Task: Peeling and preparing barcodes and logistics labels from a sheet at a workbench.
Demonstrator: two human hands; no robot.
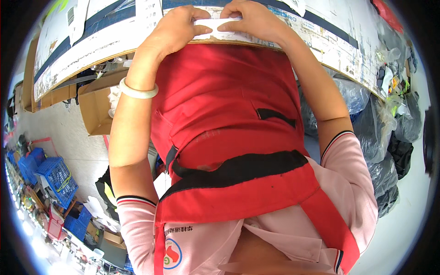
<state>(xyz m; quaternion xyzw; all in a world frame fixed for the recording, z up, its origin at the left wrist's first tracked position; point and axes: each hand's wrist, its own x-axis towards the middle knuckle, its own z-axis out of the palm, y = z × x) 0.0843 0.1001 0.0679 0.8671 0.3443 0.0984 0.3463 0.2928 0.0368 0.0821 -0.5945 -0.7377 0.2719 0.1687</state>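
At the near edge of the work table (98, 71), a small white folded piece (215, 28), paper or cloth, lies between my hands. My left hand (176, 28) has its thumb and fingers closed on the left end of it. The other end is pinched by my right hand (259, 20), its thumb pressed on the near side. The fingertips partly cover the white piece, so its full shape is hidden. White paper sheets (149, 16) rest on the table just left of my left hand.
An open cardboard box (94, 107) stands under the table at the left. Grey plastic bags (371, 128) are heaped at the right. Blue crates (57, 181) sit on the floor at the far left. My red apron (229, 91) reaches up to the table edge.
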